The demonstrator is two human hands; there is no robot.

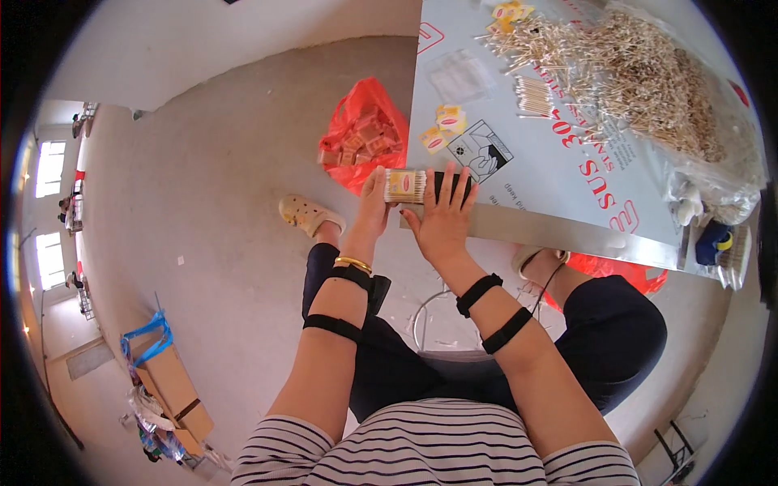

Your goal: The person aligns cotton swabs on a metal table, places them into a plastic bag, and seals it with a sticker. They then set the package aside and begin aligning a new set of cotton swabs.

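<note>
At the near edge of the grey metal-faced table (551,186), the person holds a small clear packet of cotton swabs with a pale label (404,185) between both hands. The packet lies on its side right at the table's left corner, partly over the edge, above the red plastic bag of small tan boxes (362,134) on the floor.

The packet looks light and fairly soft: thin film around a bundle of slim sticks, likely to flex or crease if squeezed hard, and the film is probably a little slippery. The safest hold seems to be across its two short ends or around its middle, with even, gentle pressure so the sticks stay aligned.

The left hand (374,202) curls around the packet's left end, fingers narrowly closed on it with the thumb tucked behind. The right hand (445,212) lies flatter, fingers spread and extended, pressing on a dark part just right of the packet; whether that is the packet's other end or a separate black piece is hard to tell from this angle.

Farther back on the table lie a large loose heap of pale cotton swabs (640,73), a smaller neat bundle of swabs (532,95), and a few small yellow paper labels (447,123).
</note>
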